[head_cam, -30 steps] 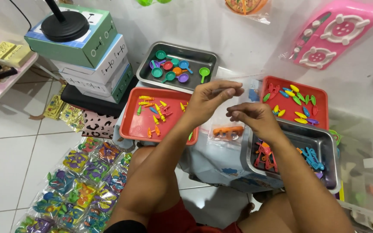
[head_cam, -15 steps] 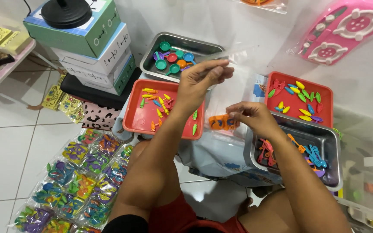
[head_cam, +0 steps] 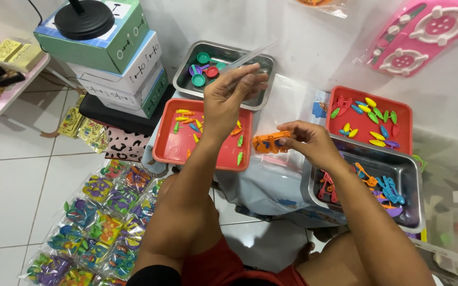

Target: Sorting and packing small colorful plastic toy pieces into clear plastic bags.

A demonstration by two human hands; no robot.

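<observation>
While my left hand (head_cam: 231,95) pinches the clear plastic bag (head_cam: 250,55) open, my right hand (head_cam: 306,140), gripping the orange plastic toy piece (head_cam: 269,143), should feed it in squarely.

I see the left hand (head_cam: 229,98) raised over the red tray (head_cam: 168,151) of small carrot-shaped pieces, its fingers pinching a clear plastic bag (head_cam: 250,55) that slants up across the steel tray of round caps (head_cam: 184,79). The right hand (head_cam: 311,140) grips an orange plastic toy piece (head_cam: 267,143) just beside that red tray. Under the right forearm sits a steel tray of mixed toy parts (head_cam: 414,175), with a second red tray (head_cam: 405,114) behind it.
</observation>
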